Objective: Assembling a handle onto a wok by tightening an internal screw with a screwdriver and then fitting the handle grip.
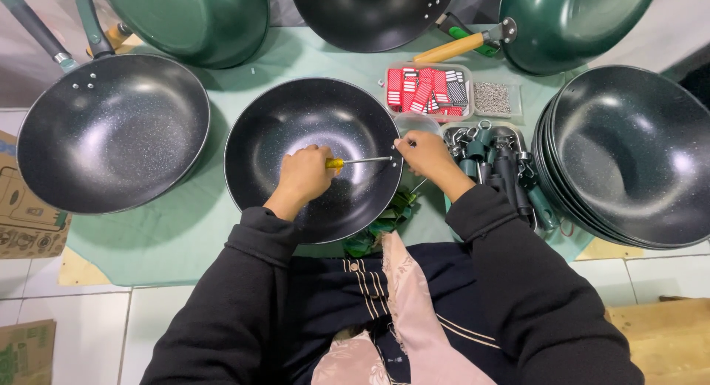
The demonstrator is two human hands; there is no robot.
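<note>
The left hand (305,174) is closed around the yellow handle of a screwdriver (360,161), whose shaft lies across the black wok (285,126) toward 3 o'clock. The right hand (425,154) pinches the wok rim at the shaft tip; what it holds cannot be told. At 3 o'clock sits a tray of handles (494,159); a stack of woks (629,152) lies beyond, and a box of red labels (429,89) at 1 o'clock.
</note>
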